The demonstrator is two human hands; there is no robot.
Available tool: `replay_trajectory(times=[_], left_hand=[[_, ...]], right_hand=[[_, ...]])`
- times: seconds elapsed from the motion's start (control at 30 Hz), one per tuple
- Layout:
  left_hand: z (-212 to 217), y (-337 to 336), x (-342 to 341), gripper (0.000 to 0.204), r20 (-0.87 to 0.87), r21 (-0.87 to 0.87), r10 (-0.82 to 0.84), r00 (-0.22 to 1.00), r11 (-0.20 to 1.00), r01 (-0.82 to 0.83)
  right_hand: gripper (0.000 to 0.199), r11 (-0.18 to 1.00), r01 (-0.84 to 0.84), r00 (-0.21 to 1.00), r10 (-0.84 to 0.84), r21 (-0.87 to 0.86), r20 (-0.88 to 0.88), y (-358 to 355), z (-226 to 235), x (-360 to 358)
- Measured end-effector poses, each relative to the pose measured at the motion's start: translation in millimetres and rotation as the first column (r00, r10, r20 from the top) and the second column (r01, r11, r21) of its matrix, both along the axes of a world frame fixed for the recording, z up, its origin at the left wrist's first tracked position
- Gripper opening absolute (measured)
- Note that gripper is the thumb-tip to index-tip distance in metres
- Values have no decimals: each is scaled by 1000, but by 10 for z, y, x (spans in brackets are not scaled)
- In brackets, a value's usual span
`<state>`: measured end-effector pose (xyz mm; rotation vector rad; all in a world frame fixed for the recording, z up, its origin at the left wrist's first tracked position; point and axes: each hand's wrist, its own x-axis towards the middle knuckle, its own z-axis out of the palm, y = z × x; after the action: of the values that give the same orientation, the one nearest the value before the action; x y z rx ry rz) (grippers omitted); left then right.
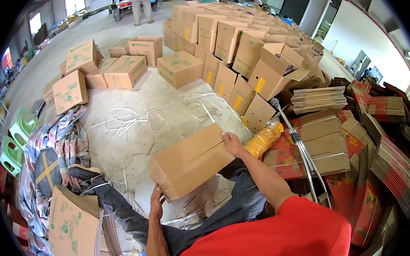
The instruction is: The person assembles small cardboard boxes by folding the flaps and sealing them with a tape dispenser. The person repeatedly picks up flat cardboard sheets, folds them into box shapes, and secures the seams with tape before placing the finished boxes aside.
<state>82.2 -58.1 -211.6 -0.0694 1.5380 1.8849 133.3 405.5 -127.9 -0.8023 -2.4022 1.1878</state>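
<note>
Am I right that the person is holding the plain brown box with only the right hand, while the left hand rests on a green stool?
Not quite. The head view shows both hands on the brown box: the right hand grips its upper far edge and the left hand holds its lower near corner. The green stools stand untouched, far off to the left.

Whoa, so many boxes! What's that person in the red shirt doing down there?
A person sitting on the floor holds a plain brown cardboard box over their lap. The left hand grips its lower corner and the right hand holds its upper edge. A stack of flat cartons lies on the person's left, and made-up boxes are piled up ahead. White strapping bands litter the floor.
</note>
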Motion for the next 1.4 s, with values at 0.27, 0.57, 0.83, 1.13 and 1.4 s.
replay_trajectory(times=[0.27,0.57,0.83,1.13,1.4], left_hand=[[-1199,-453,-250,74,-188,-395,225,956,874,-283],[-652,-185,-184,52,45,-22,97,994,995,-96],[1351,-645,-3,54,-15,462,329,944,840,-285],[2580,-275,-252,46,-341,-110,0,940,993,-40],[4306,553,-3272,59,-404,661,645,649,696,-280]], right_hand=[[49,992,-28,998,33,123,-46,-17,24,-155],[53,982,37,999,-41,183,21,434,-298,76],[47,872,39,859,221,-489,463,-152,-272,-201],[41,991,81,997,-81,102,-1,193,-271,-267],[54,989,133,986,-138,-59,-90,322,-89,-330]])
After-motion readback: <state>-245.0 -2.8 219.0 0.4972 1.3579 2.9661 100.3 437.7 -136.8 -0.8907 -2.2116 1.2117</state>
